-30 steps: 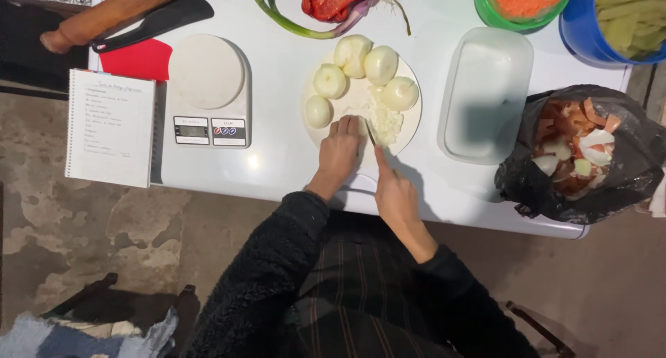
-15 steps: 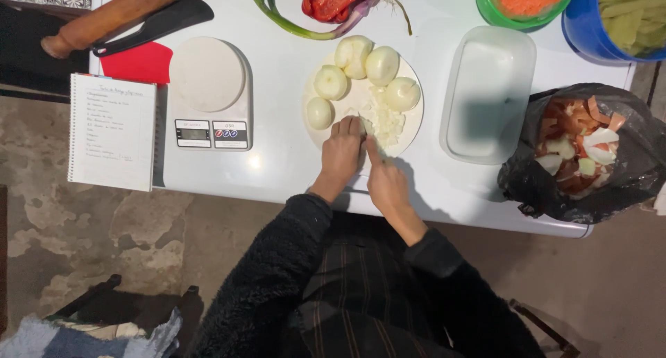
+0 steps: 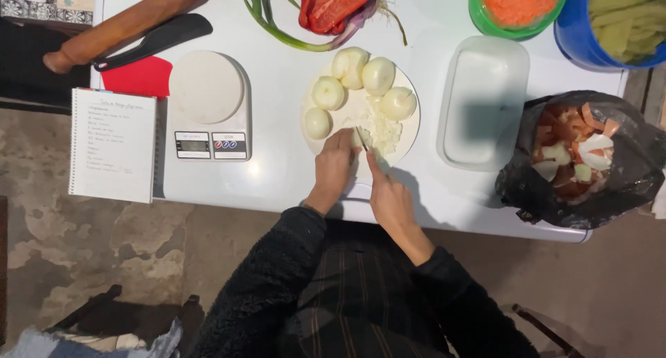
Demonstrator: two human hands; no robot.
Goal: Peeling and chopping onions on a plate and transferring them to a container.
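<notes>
Closest to me, my left hand (image 3: 334, 169) is curled down on the near edge of the white plate (image 3: 409, 132), fingers bent over the piece of onion I am cutting; the piece itself is hidden under them. My right hand (image 3: 390, 195) is closed around the handle of a knife (image 3: 363, 140), whose blade points away from me and meets the plate just beside my left fingertips.

Just past the blade lies a small heap of chopped onion (image 3: 383, 130), so I judge the dicing is under way but young. Further back on the same plate sit five peeled onions (image 3: 378, 75), whole or halved I cannot tell, all uncut: most of the chopping is left.

Beside the plate to the right, the clear plastic tub (image 3: 483, 101) holds nothing yet. The black bag (image 3: 590, 160) near the table's right edge holds peelings. To the left stand a kitchen scale (image 3: 208, 108) and a notebook (image 3: 113, 143). Farthest away lie a red pepper (image 3: 331, 4) and spring onions (image 3: 277, 21), both uncut.
</notes>
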